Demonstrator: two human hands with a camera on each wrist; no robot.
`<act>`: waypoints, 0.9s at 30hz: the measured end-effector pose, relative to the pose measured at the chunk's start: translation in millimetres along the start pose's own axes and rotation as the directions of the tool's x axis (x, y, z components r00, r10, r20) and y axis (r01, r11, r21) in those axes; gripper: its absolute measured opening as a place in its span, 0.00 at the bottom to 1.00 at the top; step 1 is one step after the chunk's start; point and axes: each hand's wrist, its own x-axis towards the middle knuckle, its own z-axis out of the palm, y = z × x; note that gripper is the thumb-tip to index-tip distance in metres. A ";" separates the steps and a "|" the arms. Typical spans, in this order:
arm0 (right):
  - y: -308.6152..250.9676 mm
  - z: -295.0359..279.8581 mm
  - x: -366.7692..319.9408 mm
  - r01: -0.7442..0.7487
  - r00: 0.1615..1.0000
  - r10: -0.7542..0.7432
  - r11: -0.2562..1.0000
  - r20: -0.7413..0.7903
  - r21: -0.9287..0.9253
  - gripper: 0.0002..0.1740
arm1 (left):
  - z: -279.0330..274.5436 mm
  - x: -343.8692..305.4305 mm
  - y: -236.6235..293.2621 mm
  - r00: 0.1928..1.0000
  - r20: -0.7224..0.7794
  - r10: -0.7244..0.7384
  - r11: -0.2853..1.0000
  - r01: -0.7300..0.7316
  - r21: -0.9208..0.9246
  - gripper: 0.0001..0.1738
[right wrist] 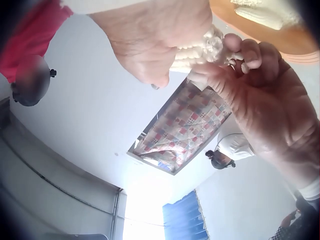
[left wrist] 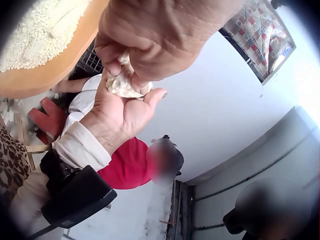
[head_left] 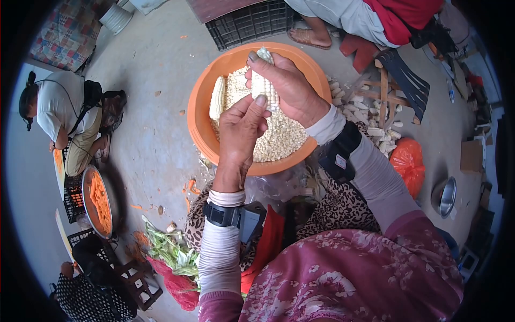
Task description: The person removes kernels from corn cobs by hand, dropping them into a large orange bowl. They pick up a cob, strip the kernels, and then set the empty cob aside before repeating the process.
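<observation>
A pale ear of corn [head_left: 264,88] is held over a wide orange basin [head_left: 201,137]. My right hand [head_left: 295,88] grips the ear along its side, thumb lying near its upper end. At the lower end, my left hand [head_left: 238,126] has its thumb pressed on the kernels and its fingers curled in beneath. In the right wrist view, a few loose kernels [right wrist: 239,64] show between the fingers of the left hand [right wrist: 275,95]. Shelled corn kernels [head_left: 284,137] fill the basin, and another ear [head_left: 217,98] lies on them along the left side.
Right of the basin are a heap of cobs [head_left: 370,115], a wooden stool [head_left: 407,80] and an orange plastic bag [head_left: 407,161]. Husks [head_left: 174,249] lie at lower left, near a metal basin [head_left: 86,196] of orange shreds. A black crate [head_left: 249,27] stands beyond. Other people sit around.
</observation>
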 end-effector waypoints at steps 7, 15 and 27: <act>-2.4 -11.2 2.7 -0.094 0.996 0.095 0.988 0.000 0.123 0.16 | -1.9 -0.6 2.1 0.999 -0.004 -0.037 0.996 0.036 -0.082 0.14; 5.7 -5.9 2.3 -0.046 0.998 0.050 0.996 -0.044 0.078 0.16 | 4.0 2.3 0.6 0.999 -0.008 0.046 0.982 -0.043 0.186 0.15; 1.8 -3.6 2.6 -0.013 1.000 0.012 1.000 -0.028 -0.005 0.18 | -1.7 1.6 -2.5 0.987 0.072 0.145 0.944 -0.160 0.287 0.17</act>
